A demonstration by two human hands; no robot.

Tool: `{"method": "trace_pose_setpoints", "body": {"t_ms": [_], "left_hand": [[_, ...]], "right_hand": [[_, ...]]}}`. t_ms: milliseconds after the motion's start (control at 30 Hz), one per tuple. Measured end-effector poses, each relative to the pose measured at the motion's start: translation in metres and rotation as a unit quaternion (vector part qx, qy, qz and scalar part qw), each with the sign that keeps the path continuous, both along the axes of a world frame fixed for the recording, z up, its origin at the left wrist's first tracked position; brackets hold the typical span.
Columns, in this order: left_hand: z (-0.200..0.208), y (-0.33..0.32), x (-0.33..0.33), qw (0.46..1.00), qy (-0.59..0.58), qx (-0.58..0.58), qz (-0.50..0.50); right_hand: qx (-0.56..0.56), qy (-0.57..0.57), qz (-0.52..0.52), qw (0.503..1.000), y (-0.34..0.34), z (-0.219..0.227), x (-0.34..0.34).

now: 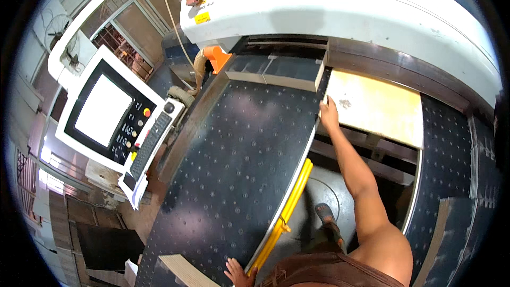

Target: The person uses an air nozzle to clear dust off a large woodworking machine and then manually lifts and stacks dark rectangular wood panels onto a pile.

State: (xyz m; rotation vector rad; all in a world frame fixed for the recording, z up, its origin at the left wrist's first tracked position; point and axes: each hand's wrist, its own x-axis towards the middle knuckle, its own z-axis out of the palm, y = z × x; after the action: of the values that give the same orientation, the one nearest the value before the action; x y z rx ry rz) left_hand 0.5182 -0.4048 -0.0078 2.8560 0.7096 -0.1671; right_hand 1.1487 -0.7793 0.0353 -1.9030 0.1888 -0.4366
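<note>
My left hand lies at the near right edge of a black, studded machine table, its fingers spread on the surface. Beside it is a board strip with a light, layered edge. My right arm reaches forward, and my right hand is at the table's far right edge, by the corner of a pale yellow board. Its fingers are curled; what they close on is hidden. Just beyond this hand, dark panels with light edges lie side by side at the table's far end.
The machine's white beam spans the far side. At left stand a control console with screen and keyboard, and an orange hose fitting. Yellow bars run along the table's edge. A second studded table bears more panels.
</note>
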Motion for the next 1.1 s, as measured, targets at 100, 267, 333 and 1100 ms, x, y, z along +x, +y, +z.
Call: {"method": "trace_pose_setpoints", "body": {"t_ms": [100,267,333,1100], "left_hand": [[0.021,-0.006,0.060,0.996,0.038,-0.078,0.016],[0.080,-0.042,0.177,0.968,-0.053,-0.191,0.151],[0.083,-0.059,0.292,0.947,-0.096,-0.298,0.071],[0.055,-0.161,0.358,0.829,-0.182,-0.495,0.183]], "right_hand": [[0.133,0.036,-0.099,0.985,-0.055,-0.006,0.135],[0.138,0.094,-0.171,0.971,0.029,-0.008,0.157],[0.122,0.042,-0.196,0.972,0.022,-0.025,0.142],[0.270,0.354,0.291,0.847,-0.066,0.017,-0.104]]}}
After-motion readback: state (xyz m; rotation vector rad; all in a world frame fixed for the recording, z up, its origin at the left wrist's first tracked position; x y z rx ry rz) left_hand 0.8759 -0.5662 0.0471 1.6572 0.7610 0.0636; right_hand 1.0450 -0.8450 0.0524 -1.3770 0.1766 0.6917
